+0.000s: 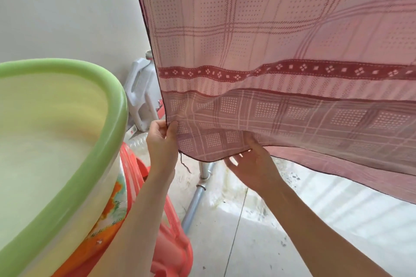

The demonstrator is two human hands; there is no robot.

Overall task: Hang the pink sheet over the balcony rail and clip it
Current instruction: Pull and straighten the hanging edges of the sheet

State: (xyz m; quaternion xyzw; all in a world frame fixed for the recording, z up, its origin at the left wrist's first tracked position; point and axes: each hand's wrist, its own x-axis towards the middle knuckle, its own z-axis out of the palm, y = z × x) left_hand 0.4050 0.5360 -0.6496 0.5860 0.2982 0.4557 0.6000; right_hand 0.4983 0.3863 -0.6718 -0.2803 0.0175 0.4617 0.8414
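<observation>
Pink sheet (281, 40) already hangs from somewhere above frame; I cannot see the rail or any clip. Its lower corner sits between both hands, over the floor beside the green tub (67, 141). Left hand (161, 141) pinches the corner edge with thumb and fingers; right hand (252, 164) is spread, fingers under the hem. I'd pull the corner down and outward evenly, smoothing folds before clipping.

Open floor (258, 231) beneath the hanging pink sheet (281, 51); green-rimmed basin (67, 119) and metal pipe (195, 200) crowding the left.
</observation>
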